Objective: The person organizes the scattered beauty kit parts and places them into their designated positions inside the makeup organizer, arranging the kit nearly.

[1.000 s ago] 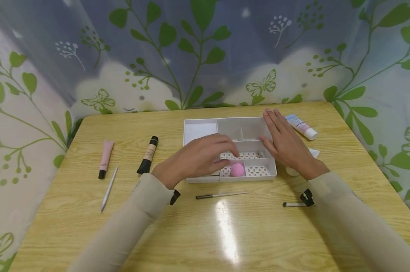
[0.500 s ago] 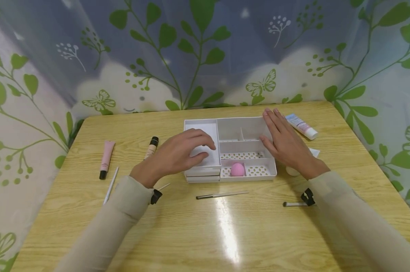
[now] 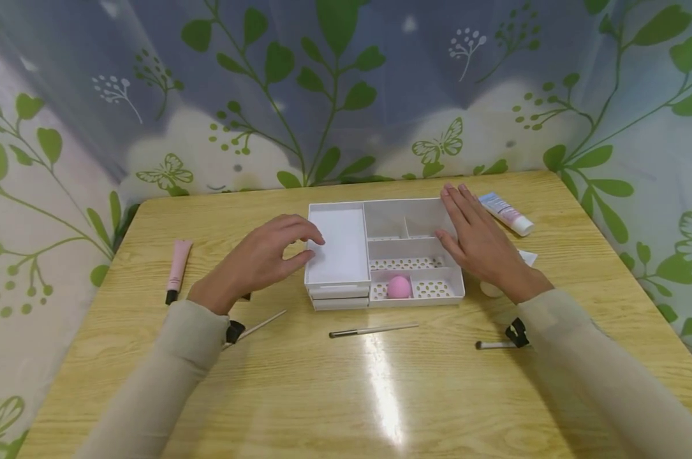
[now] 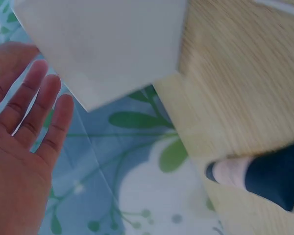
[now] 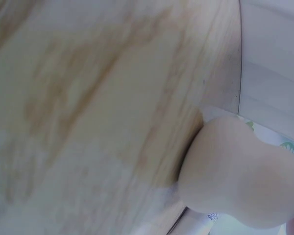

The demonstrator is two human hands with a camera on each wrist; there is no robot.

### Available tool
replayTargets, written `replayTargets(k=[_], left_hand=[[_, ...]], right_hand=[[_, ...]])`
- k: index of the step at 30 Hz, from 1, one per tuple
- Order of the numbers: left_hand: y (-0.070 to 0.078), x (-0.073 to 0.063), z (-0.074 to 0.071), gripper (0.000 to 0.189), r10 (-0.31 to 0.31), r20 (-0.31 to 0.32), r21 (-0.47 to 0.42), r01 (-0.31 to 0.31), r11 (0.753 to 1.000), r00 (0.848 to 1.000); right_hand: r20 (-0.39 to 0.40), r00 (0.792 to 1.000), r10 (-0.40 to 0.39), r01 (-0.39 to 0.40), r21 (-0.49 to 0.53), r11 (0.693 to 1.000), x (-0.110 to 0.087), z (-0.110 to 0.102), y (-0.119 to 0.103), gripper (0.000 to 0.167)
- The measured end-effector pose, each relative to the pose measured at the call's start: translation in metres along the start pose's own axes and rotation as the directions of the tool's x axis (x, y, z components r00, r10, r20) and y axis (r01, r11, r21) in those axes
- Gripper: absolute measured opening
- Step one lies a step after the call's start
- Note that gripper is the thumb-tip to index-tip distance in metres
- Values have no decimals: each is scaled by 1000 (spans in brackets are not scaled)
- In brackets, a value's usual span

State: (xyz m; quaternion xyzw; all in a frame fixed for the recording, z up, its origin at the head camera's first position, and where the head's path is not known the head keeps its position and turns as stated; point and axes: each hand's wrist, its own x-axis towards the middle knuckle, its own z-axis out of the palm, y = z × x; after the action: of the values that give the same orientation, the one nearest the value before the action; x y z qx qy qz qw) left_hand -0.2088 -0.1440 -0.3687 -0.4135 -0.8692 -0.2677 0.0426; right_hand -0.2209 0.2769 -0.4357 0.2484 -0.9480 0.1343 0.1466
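Observation:
A white divided organizer box [image 3: 337, 245] with drawers at its left front stands mid-table in the head view. One front compartment of it holds a pink makeup sponge [image 3: 399, 287]. My left hand [image 3: 259, 258] hovers at the box's left edge, fingers loosely bent and holding nothing; its wrist view shows the fingers beside the box wall. Under this hand, a foundation tube with a black cap [image 4: 277, 176] is mostly hidden from the head camera. My right hand [image 3: 483, 245] lies with straight fingers against the box's right side. Beneath it is a beige gourd-shaped sponge [image 5: 240, 171].
A pink tube [image 3: 178, 268] lies at the left. Makeup brushes [image 3: 374, 330] lie in front of the box, another brush [image 3: 492, 345] by the right wrist, and a thin pale stick [image 3: 265, 325] by the left. A blue-white tube [image 3: 506, 213] lies back right.
My left hand has moved left, from over the pink sponge across the box to its left edge, uncovering the left section. The right hand has stayed in place.

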Motion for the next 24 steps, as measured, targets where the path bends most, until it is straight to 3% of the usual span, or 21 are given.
replayTargets(k=[9,16,24], left_hand=[[-25,-21,-4,23,-84,-59,-37,82,996,995],[-40,-36,-3,23,-116,-67,-36,114,993,991],[-57,-53,-1,20,-208,-50,-44,206,978,977]], right_hand=[[-4,1000,-5,5,5,1000,0,2,0,74],[-1,1000,3,-3,-1,1000,0,2,2,74],[-8,1000,-5,5,-6,1000,0,2,1,74]])
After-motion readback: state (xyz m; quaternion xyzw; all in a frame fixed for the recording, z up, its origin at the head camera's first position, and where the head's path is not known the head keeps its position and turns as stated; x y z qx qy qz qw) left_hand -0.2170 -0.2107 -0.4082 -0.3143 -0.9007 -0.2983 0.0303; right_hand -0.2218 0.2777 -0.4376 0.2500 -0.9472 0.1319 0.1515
